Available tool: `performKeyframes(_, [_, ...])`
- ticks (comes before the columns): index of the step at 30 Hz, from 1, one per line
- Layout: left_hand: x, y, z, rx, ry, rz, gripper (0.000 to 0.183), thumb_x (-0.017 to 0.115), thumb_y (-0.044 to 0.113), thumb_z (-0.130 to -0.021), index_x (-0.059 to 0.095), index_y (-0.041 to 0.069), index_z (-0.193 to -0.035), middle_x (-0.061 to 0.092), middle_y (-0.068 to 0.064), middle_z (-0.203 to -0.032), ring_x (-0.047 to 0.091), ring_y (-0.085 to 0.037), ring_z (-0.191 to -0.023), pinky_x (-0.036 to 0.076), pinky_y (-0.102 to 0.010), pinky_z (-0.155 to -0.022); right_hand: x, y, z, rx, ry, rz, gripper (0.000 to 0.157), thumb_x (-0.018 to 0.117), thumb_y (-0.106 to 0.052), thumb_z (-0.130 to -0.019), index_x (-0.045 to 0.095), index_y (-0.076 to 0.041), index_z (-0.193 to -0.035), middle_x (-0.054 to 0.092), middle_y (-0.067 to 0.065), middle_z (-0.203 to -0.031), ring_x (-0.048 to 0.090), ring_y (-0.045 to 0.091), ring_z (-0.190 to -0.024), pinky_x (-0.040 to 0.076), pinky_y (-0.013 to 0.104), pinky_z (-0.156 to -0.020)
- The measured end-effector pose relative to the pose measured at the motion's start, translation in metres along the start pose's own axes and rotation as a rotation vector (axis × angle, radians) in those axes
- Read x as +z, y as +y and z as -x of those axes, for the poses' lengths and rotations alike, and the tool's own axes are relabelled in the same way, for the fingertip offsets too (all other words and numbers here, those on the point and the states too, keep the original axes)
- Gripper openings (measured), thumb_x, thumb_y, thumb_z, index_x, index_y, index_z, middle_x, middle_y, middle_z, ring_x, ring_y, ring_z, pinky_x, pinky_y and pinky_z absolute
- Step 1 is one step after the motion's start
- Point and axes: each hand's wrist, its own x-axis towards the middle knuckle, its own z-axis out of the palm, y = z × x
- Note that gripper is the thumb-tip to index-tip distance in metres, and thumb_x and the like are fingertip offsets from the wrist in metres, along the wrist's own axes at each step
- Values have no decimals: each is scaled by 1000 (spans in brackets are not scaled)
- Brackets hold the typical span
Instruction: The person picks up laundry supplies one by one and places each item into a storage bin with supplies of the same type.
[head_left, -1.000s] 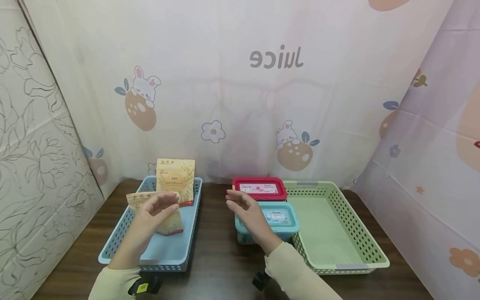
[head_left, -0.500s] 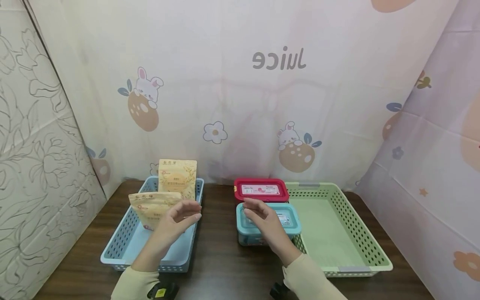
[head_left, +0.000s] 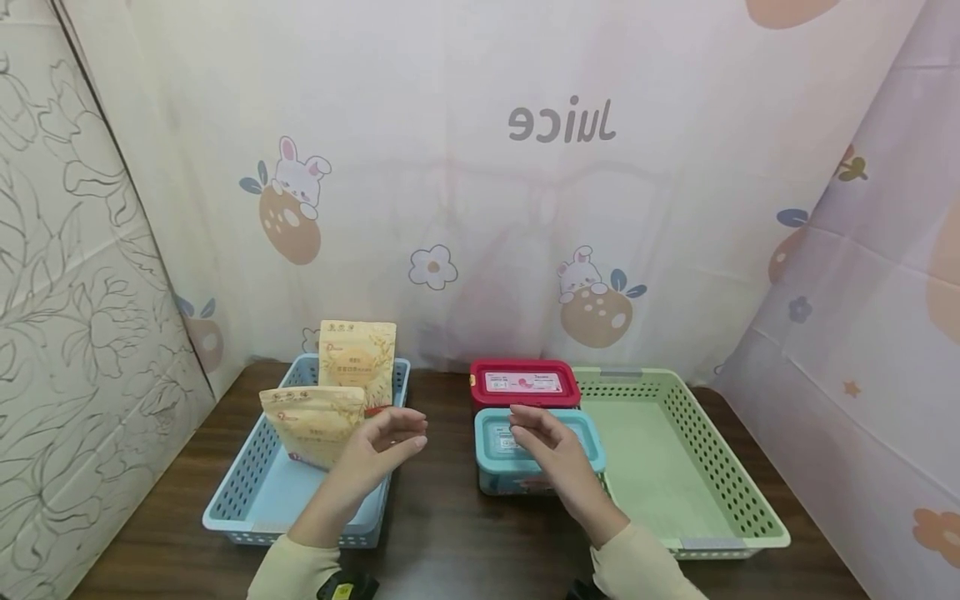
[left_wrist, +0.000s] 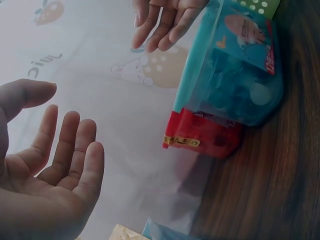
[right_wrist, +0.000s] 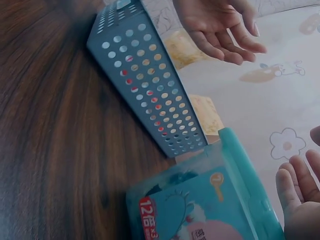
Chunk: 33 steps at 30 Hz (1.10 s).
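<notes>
Two hands hang in the air, apart from each other; the left hand (head_left: 378, 454) has its fingers slightly bent, the thumb well away from them and nothing in its grasp, near the right rim of the blue perforated basket (head_left: 238, 477); the right hand (head_left: 558, 454) is likewise spread and holds nothing, and in the head view it overlaps the teal-lidded box (head_left: 491, 471). Two baskets stand on the wooden table (head_left: 442, 521); the blue one holds two yellow pouches, a rear pouch (head_left: 357, 354) standing upright and a front pouch (head_left: 315, 425) tilted; the second is a green perforated basket (head_left: 660, 467) at the right. Two boxes stand between the baskets, the teal-lidded one in front of the red-lidded box (head_left: 523, 382). The left wrist view shows what the head view does not: a gold label (left_wrist: 181, 142) on the red box's end and blue contents through the teal box's wall; the right wrist view alone shows a red "12倍" mark (right_wrist: 146, 215) on the teal box, and pouch colours through the blue basket's holes.
</notes>
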Motion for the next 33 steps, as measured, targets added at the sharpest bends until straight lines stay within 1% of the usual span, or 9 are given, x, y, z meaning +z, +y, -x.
performKeyframes(6, [8,1,-1,-39,-41,9,35,73,21,-94,63,7,-124,63,-10,-120,61,-24,-112,53,-37,-94,-3,1,5,3,-1,6,49,73,-36,-92,62,-15,-135,65,4,-128,58,21,-121,50,34,-100])
performKeyframes(9, [12,1,-1,-34,-63,23,34,72,19,-95,62,5,-125,63,-11,-120,61,-25,-112,53,-36,-94,-5,0,7,17,0,7,50,73,-37,-92,62,-15,-135,65,4,-129,57,22,-121,54,37,-95])
performKeyframes(13, [16,1,-3,-10,-80,34,34,71,17,-95,61,5,-125,62,-12,-121,61,-26,-113,53,-36,-95,-8,-3,9,25,-4,4,49,72,-35,-93,61,-13,-136,64,5,-130,57,23,-122,54,38,-94])
performKeyframes(16, [19,1,-5,-3,-97,21,34,71,19,-95,61,5,-125,62,-11,-122,61,-26,-114,53,-37,-95,-12,-4,10,27,-6,30,47,71,-33,-95,61,-12,-136,64,5,-130,57,21,-121,51,32,-99])
performKeyframes(18, [21,1,-7,-8,-107,5,33,71,20,-95,62,6,-124,63,-11,-121,62,-26,-113,53,-38,-95,-15,-5,11,29,-5,53,47,71,-32,-95,61,-12,-136,64,4,-129,57,20,-120,50,28,-98])
performKeyframes(19, [22,1,-8,-10,-113,1,33,71,20,-95,62,6,-124,63,-10,-121,62,-26,-113,53,-38,-95,-17,-6,11,22,-4,65,47,70,-32,-95,60,-12,-136,64,4,-129,58,20,-120,48,26,-99])
performKeyframes(23, [28,3,-13,-16,-131,3,32,72,21,-95,63,8,-123,63,-9,-121,62,-25,-112,52,-39,-95,-26,-9,11,-18,-2,85,47,70,-31,-95,59,-10,-136,63,7,-130,58,22,-119,48,22,-96])
performKeyframes(28, [37,7,-19,-16,-127,4,34,72,25,-94,64,9,-124,64,-9,-120,63,-23,-110,52,-41,-95,-36,-12,10,-52,-4,125,45,68,-32,-97,59,-10,-135,62,8,-130,57,23,-120,49,22,-95])
performKeyframes(33, [44,10,-26,-32,-131,4,36,71,25,-95,63,8,-126,63,-13,-125,62,-23,-111,51,-44,-97,-45,-11,9,-44,-33,155,46,67,-31,-98,58,-9,-137,62,12,-130,57,24,-119,50,26,-96])
